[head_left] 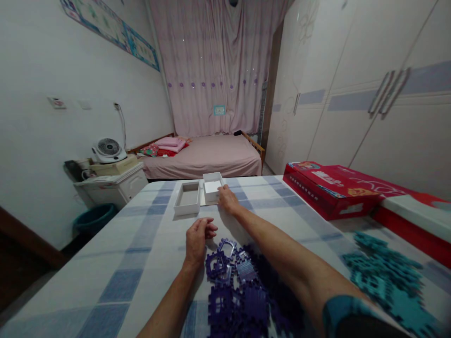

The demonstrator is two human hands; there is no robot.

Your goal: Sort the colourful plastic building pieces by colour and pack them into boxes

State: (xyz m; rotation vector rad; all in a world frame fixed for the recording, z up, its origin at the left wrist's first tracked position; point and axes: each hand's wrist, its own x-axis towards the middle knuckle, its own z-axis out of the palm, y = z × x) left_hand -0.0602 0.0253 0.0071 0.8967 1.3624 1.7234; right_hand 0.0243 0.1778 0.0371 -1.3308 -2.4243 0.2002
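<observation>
Purple notched plastic pieces (221,303) are part-hidden; the far-right white cardboard box (212,197) is touched by the right hand (228,199), grip unclear; left hand (197,239) half-open.

- Purple pieces (221,304): plastic, and they're glossy, catching light!
- Teal pieces (382,284): plastic again, duller, nearly matt.
- White boxes (186,209): smooth, matt, card by the look.
- Red box (319,188): smooth printed card, soft sheen.
- Tablecloth (158,263): smooth, low shine.
- Curtain (197,56): cloth, softly folded.
- Wardrobe (327,42): glossy doors, and shiny metal handles (378,92)!
- Bed rail (259,146): wood.
</observation>
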